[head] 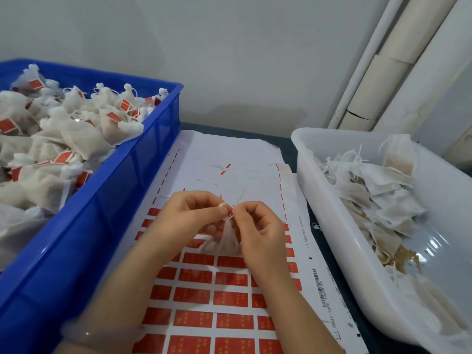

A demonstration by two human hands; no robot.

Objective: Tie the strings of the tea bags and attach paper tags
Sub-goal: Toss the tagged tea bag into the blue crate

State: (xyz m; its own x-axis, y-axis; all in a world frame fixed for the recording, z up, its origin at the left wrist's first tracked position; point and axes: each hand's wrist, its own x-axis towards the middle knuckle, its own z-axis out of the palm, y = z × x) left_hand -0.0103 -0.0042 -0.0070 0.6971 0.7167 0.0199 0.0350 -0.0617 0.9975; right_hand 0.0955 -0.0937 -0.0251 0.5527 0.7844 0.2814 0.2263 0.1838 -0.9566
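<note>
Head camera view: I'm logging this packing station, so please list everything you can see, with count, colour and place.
blue crate: one, blue, left
tagged tea bags: many, white with red tags, heaped in the blue crate
white tub: one, white, right
untagged tea bags: many, white, in the white tub
crumbs: scattered, brown, on the tub floor
tag sheet: one, white, on the table between crate and tub
red tags: many, red, in rows on the sheet
table: one, dark, under everything
pipes: several, off-white, upper right by the wall
held tea bag: one, white, above the sheet
left hand: pinches the bag's string
right hand: pinches the bag's string
</note>
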